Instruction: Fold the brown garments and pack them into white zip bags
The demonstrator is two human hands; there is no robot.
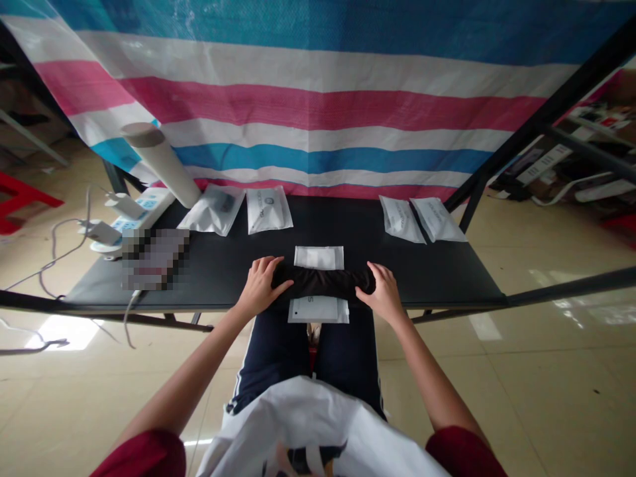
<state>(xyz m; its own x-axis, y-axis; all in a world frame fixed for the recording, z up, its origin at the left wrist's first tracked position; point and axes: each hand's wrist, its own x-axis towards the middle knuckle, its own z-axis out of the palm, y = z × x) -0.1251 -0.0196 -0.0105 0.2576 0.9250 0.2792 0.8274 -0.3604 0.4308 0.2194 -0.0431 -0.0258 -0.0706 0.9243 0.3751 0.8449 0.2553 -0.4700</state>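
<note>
A black cloth item (325, 283), rolled or folded into a long strip, lies across a pale plastic pouch (318, 311) near the table's front edge. The pouch shows above and below the cloth, and its lower end sticks out past the edge. My left hand (262, 285) grips the cloth's left end between thumb and fingers. At the right end, my right hand (381, 289) holds it the same way.
Two filled pouches (269, 210) lie at the back left of the black table (342, 225), two more (401, 219) at the back right. A white bottle (163, 162), power strip (144, 215) and blurred phone-like object (156, 258) with a cable occupy the left. Striped sheeting hangs behind.
</note>
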